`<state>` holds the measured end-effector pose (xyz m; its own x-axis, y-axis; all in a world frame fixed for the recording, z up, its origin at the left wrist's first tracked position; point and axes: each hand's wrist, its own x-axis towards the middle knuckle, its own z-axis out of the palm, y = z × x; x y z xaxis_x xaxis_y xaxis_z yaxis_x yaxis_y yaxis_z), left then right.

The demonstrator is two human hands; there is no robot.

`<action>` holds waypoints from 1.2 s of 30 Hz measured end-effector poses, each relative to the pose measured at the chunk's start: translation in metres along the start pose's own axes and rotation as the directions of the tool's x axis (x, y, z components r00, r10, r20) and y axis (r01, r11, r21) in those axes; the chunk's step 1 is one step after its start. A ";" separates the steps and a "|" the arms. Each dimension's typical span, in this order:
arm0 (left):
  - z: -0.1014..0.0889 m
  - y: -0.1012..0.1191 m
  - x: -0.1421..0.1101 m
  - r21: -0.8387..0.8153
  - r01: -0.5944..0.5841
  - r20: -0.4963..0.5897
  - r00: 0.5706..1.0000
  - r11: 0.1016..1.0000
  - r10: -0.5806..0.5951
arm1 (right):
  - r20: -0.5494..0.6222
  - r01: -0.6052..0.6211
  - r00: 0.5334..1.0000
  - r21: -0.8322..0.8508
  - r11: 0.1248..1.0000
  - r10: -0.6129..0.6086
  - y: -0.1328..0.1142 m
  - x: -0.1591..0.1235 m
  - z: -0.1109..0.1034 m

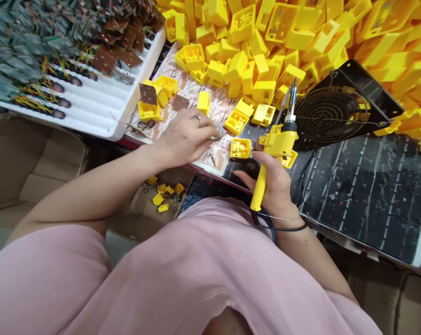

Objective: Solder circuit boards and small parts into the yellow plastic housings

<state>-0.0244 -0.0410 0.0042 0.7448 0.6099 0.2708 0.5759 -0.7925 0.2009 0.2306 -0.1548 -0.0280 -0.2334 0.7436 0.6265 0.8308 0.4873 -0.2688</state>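
My right hand (pixel 275 181) is wrapped round a yellow soldering iron (pixel 279 142), its metal tip pointing up and away from me. Just left of those fingers, a small open yellow housing (pixel 241 148) rests on the table edge, its inside facing up. My left hand (pixel 186 135), a ring on one finger, is closed in a pinch over the work sheet; what lies between its fingertips is too small to make out. Beyond both hands sit another open yellow housing (pixel 236 122) and a yellow case with small holes (pixel 263 115).
A black fan (pixel 327 109) stands at the right, before a big heap of yellow housings (pixel 252 60). At the left, a white foam tray (pixel 105 125) carries many wired circuit boards. A brown board (pixel 147 94) leans on a housing. Cardboard boxes (pixel 46 158) are below the table.
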 end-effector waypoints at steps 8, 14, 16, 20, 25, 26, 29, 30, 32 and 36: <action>0.021 -0.001 -0.002 0.131 0.084 -0.133 0.989 0.988 -0.067 | 0.149 0.070 0.987 -0.064 0.995 -0.060 0.021 0.025 0.002; 0.026 -0.006 -0.011 0.159 0.118 -0.100 0.990 0.980 -0.103 | 0.314 0.059 0.948 0.020 0.998 -0.062 0.032 0.030 0.014; 0.031 -0.007 -0.011 0.180 0.133 -0.132 0.985 0.975 -0.110 | 0.299 0.048 0.953 0.011 0.999 -0.049 0.031 0.028 0.016; 0.035 -0.010 -0.013 0.178 0.058 -0.192 0.981 0.982 -0.023 | 0.257 0.067 0.964 -0.004 0.998 -0.064 0.024 0.021 0.008; 0.028 0.006 -0.030 0.361 -0.190 -0.298 0.904 0.913 0.306 | 0.179 0.111 0.977 0.014 0.994 -0.112 0.010 0.005 -0.011; 0.027 0.011 -0.034 0.381 -0.220 -0.275 0.900 0.898 0.338 | 0.182 0.116 0.976 0.015 0.993 -0.117 0.008 0.002 -0.014; 0.025 0.022 -0.042 0.342 -0.220 -0.174 0.941 0.914 0.291 | 0.207 0.112 0.972 0.022 0.993 -0.114 0.006 -0.006 -0.019; 0.025 0.024 -0.043 0.306 -0.196 -0.155 0.955 0.932 0.252 | 0.205 0.106 0.973 0.030 0.994 -0.110 0.006 -0.008 -0.020; 0.023 0.027 -0.043 0.222 -0.144 -0.168 0.968 0.964 0.184 | 0.189 0.090 0.977 0.058 0.994 -0.100 0.007 -0.009 -0.018; 0.019 0.031 -0.031 0.049 -0.050 -0.253 0.966 0.998 0.060 | 0.146 0.086 0.984 0.087 0.992 -0.098 0.006 -0.007 -0.016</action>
<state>-0.0238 -0.0843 -0.0158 0.6689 0.5395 0.5114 0.5539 -0.8205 0.1411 0.2455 -0.1646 -0.0227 -0.3849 0.7510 0.5365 0.7606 0.5874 -0.2766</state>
